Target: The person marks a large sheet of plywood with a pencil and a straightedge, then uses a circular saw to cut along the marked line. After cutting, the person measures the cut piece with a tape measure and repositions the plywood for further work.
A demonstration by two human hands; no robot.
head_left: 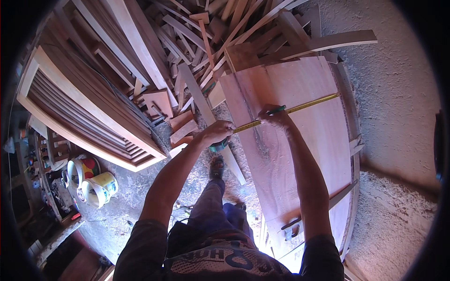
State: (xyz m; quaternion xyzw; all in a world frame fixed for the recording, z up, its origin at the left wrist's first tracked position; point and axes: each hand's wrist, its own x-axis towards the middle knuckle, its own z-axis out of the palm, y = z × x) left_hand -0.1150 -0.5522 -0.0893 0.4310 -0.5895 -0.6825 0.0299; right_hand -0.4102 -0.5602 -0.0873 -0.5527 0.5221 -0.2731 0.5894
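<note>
Both forearms reach out: left hand (218, 132) grips the tape measure's case, right hand (276, 117) pinches a green pencil (276, 110) against the yellow tape (300, 108). Springy and thin, it likely needs pinning flat on the stiff board (304, 154).

Head-worn fisheye, steeply downward, close

Standing on a rough grey concrete floor (398, 84), dusty with sawdust. Lying piled at the top, many wood offcuts (220, 28). Leaning at the left, a louvred wooden frame (89, 117). Sitting near its lower corner, two paint buckets (91, 182). Crowding the far left edge, cluttered shelves (42, 159). Falling warm and reddish over everything, daylight.
</note>
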